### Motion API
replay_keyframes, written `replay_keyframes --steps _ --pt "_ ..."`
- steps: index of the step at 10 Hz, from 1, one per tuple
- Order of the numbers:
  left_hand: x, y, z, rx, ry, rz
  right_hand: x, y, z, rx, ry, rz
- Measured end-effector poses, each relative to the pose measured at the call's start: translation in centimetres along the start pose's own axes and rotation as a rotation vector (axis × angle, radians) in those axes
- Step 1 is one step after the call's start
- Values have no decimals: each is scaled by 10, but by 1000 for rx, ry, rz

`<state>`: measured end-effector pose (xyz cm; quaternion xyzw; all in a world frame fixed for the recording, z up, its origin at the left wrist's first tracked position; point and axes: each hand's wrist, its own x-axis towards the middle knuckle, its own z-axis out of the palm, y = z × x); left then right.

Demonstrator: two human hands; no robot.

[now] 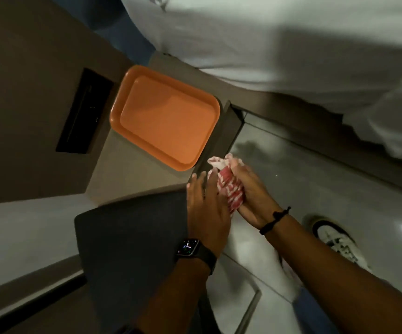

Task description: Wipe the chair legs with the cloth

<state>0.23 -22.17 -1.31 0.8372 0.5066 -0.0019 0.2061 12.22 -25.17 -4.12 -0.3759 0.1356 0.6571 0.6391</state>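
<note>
The right hand (pixel 250 194) grips the bunched cloth (pixel 229 186), its length running along the fingers (pixel 239 165), while the left hand (pixel 206 208) lies flat, fingers straight, against it.

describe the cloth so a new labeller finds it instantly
Start at the orange tray on the grey table; just past its lower-right corner the person's two hands meet. The cloth is bunched in the right hand, the left hand flat against it. It is the only red-and-white patterned thing here.

Both hands (pixel 221 203) bunching red-and-white cloth (pixel 229 189), orange tray (pixel 163 116) beside, possibly chair seat (pixel 127 249) below
</note>
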Motion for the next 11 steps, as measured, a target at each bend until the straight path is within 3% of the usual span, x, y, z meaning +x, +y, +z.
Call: replay_keyframes --steps 2,4,5,6,7,8,9,10,11 --pt "18 24 -20 -493 209 -123 5 -40 34 -253 45 -71" --pt "75 -16 -69 -512 444 -276 36 -85 98 -1075 -165 -334" --pt "108 -37 -85 -398 435 -200 77 -97 123 -1381 -317 -540" --pt "139 -62 -74 -298 322 -182 121 -93 141 -1569 -310 -555" --pt "164 -83 -42 -192 98 -271 169 -76 132 -1765 -358 -507" --pt "169 -95 -9 -99 -30 -307 205 -65 113 -2319 -325 -530" --pt "162 -95 13 25 -63 -292 213 -61 95 -2672 -262 -704" --pt "163 -91 8 99 -134 -275 208 -64 103 -2760 -199 -597" --pt "161 -87 -24 97 -86 -252 192 -67 120 -2703 -206 -572"
